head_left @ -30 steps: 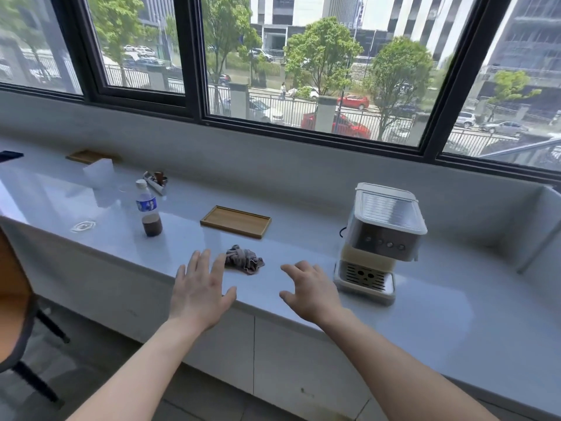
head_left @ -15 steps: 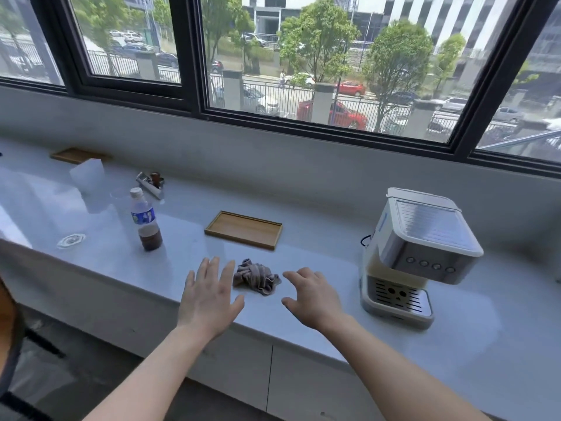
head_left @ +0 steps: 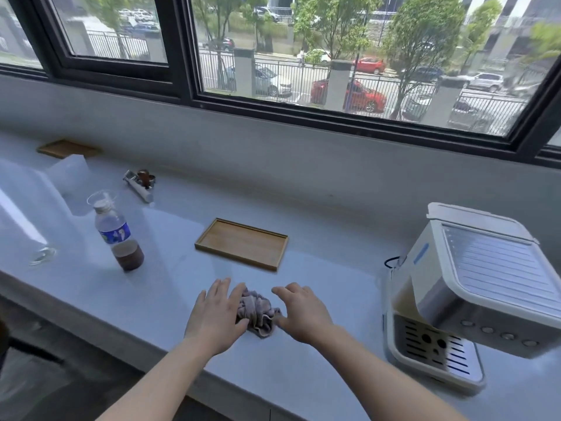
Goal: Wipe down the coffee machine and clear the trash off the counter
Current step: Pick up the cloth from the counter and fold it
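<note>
A crumpled grey cloth lies on the pale counter near its front edge. My left hand hovers just left of the cloth with fingers spread, its fingertips at the cloth's edge. My right hand is on the cloth's right side, fingers curled and apart, holding nothing. The cream and silver coffee machine stands at the right. A plastic bottle with a little brown liquid stands at the left.
A shallow wooden tray lies behind the cloth. At the far left sit a clear plastic cup, a metal tool with a brown part, a translucent lid and another wooden tray. A wall and window run behind.
Both hands have moved forward over the counter and closed in on the cloth from either side. The view has come nearer the counter and shifted left, so the machine sits further right.
</note>
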Tool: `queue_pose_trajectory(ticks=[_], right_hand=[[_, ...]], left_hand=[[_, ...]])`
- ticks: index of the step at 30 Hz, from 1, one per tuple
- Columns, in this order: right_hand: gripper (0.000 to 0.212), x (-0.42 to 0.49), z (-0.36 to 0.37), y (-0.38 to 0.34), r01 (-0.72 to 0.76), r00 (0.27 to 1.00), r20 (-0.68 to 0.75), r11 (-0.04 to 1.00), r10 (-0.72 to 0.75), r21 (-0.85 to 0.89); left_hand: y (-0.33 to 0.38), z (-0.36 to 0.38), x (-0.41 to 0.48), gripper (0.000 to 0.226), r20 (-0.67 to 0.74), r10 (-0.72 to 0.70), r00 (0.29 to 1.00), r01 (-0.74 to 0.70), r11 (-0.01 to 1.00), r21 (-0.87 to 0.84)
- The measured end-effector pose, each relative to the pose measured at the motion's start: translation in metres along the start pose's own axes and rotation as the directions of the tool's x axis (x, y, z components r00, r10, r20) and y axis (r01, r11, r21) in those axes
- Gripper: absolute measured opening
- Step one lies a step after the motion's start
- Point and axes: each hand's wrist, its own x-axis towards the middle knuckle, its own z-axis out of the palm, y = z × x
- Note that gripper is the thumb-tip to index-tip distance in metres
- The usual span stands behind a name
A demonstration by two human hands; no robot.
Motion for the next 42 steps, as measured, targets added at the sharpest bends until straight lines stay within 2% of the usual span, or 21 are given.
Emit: queue_pose_trajectory(ticks=[5, 11, 14, 17, 19, 24, 27, 29, 32, 34, 36, 39, 42], right_hand=[[0.072, 0.026, 0.016, 0.005, 0.012, 0.992, 0.128, 1.000, -0.013, 0.006], [0.082, 0.054, 0.031, 0.004, 0.018, 0.981, 0.196, 1.000, -0.015, -0.012], [0.089, 0.067, 0.037, -0.001, 0.004, 0.972, 0.234, 1.000, -0.001, -0.011], [0.100, 0.079, 0.042, -0.009, -0.006, 0.958, 0.288, 1.000, 0.010, -0.015], [0.102, 0.083, 0.047, -0.015, -0.015, 0.951, 0.309, 1.000, 0.019, -0.015], [0.105, 0.085, 0.059, -0.025, -0.046, 0.952, 0.302, 0.999, 0.050, -0.021], [0.092, 0.080, 0.062, -0.030, -0.105, 0.965, 0.244, 0.994, 0.100, 0.006], [0.074, 0.078, 0.064, -0.033, -0.114, 0.973, 0.203, 0.993, 0.106, 0.029], [0.046, 0.082, 0.061, -0.034, -0.115, 0.980, 0.172, 0.992, 0.104, 0.054], [0.033, 0.088, 0.058, -0.034, -0.116, 0.980, 0.165, 0.992, 0.108, 0.041], [0.026, 0.092, 0.057, -0.035, -0.130, 0.979, 0.161, 0.991, 0.123, 0.033], [0.021, 0.097, 0.057, -0.034, -0.149, 0.978, 0.156, 0.987, 0.139, 0.054], [0.020, 0.103, 0.053, -0.032, -0.144, 0.981, 0.144, 0.986, 0.131, 0.084]], left_hand=[[-0.005, 0.015, 0.030, 0.076, 0.084, 0.064, 0.994, -0.069, 0.996, 0.054], [-0.020, 0.026, 0.061, 0.085, 0.172, 0.141, 0.975, -0.138, 0.990, -0.029], [-0.032, 0.030, 0.078, 0.085, 0.232, 0.213, 0.949, -0.201, 0.977, -0.077], [-0.048, 0.035, 0.092, 0.074, 0.280, 0.305, 0.910, -0.286, 0.952, -0.107], [-0.056, 0.037, 0.098, 0.068, 0.291, 0.375, 0.880, -0.353, 0.927, -0.124], [-0.068, 0.042, 0.111, 0.068, 0.268, 0.515, 0.814, -0.468, 0.855, -0.222], [-0.077, 0.044, 0.114, 0.062, 0.235, 0.572, 0.786, -0.525, 0.818, -0.234], [-0.082, 0.047, 0.115, 0.060, 0.212, 0.589, 0.780, -0.537, 0.804, -0.255], [-0.087, 0.052, 0.120, 0.061, 0.095, 0.636, 0.766, -0.603, 0.762, -0.235], [-0.085, 0.053, 0.119, 0.068, 0.124, 0.602, 0.789, -0.547, 0.780, -0.304], [-0.083, 0.058, 0.117, 0.068, 0.139, 0.534, 0.834, -0.447, 0.802, -0.397], [-0.079, 0.061, 0.123, 0.057, 0.118, 0.535, 0.836, -0.452, 0.796, -0.403], [-0.079, 0.054, 0.134, 0.029, 0.099, 0.515, 0.851, -0.434, 0.797, -0.420]])
